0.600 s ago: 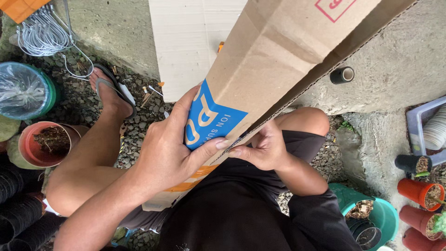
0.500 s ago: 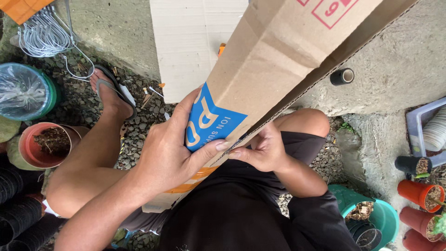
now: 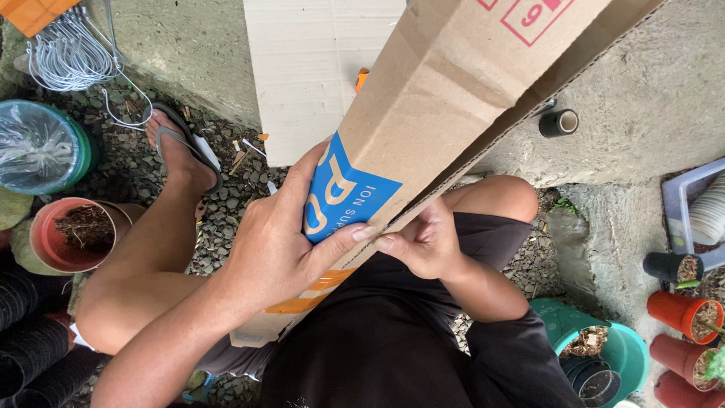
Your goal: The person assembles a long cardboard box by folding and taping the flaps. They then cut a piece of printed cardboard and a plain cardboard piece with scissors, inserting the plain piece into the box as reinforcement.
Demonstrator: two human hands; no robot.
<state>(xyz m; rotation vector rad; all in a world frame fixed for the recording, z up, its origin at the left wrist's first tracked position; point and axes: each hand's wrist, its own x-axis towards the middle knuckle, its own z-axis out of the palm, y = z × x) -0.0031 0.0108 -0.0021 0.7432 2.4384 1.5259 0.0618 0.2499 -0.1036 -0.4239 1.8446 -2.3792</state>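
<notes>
While I sit on the gravel with my knees apart, the long cardboard box [image 3: 461,113] leans across my lap, its near end low by my left thigh and its far end rising up and away to the right. It looks light for its length and fairly stiff along the creases, though I judge the corrugated walls would dent under a hard squeeze and the plain board is dry enough not to slip. The folded edge seems the best place to take hold. My left hand [image 3: 276,242] is wrapped over the box's upper face beside the blue printed patch [image 3: 343,200], fingers spread, thumb stretched along the seam, pressing it steady. My right hand [image 3: 423,245] is curled closed at the open edge underneath, fingertips pinching the flap. Both wrists are bent inward, elbows close to my body.
</notes>
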